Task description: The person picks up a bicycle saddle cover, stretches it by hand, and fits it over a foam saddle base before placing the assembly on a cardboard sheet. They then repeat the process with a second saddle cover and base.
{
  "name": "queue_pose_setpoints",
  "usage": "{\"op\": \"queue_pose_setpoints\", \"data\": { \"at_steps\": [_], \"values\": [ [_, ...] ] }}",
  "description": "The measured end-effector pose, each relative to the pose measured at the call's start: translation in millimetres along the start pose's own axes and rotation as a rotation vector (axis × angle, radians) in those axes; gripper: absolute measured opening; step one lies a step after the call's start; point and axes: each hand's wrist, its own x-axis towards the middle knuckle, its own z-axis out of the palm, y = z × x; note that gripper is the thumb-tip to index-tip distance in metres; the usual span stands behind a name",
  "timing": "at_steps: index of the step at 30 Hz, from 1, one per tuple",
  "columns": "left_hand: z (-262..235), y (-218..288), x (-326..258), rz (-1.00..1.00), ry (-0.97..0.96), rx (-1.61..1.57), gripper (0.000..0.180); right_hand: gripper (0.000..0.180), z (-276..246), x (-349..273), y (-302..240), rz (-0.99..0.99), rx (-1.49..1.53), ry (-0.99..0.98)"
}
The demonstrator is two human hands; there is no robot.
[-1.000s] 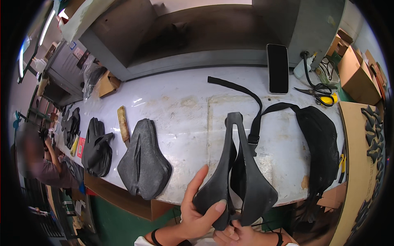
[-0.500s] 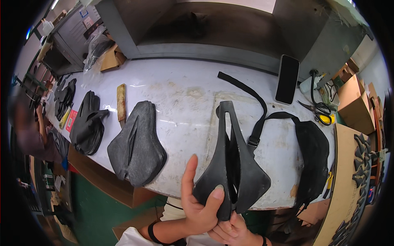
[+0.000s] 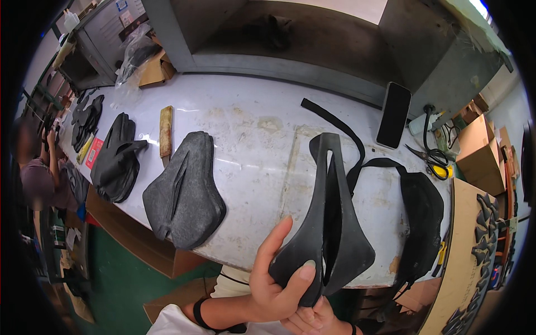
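The left hand holds the black saddle, which now covers the buckle of the strap; the right hand is below, its grip I cannot tell.

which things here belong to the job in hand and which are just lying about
In the job:
black saddle piece, held by left hand, right hand at its lower end
grey stack, probably: similar shape

Seemingly just lying about:
phone
scissors
black bag
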Motion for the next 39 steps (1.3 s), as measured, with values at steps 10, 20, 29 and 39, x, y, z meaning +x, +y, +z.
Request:
{"op": "queue_pose_setpoints", "data": {
  "at_steps": [10, 20, 29, 39],
  "values": [
    [2.9, -3.8, -5.3, 0.141, 0.012, 0.065, 0.058, 0.053, -9.2, -1.4, 11.8, -0.101, -0.081, 0.165],
    [-10.3, 1.3, 16.7, -0.137, -0.082, 0.079, 0.054, 0.051, -10.4, -18.0, -6.9, -0.807, -0.985, 0.207],
    [-2.7, 7.6, 6.7, -0.233, -0.030, -0.025, 0.053, 0.114, 13.5, 0.5, -23.3, -0.579, -1.695, -0.182],
    [-22.2, 7.4, 4.6, -0.148, -0.154, 0.339, 0.053, 0.045, -18.1, -17.0, -31.6, -0.954, -1.168, 0.441]
  ]
}}
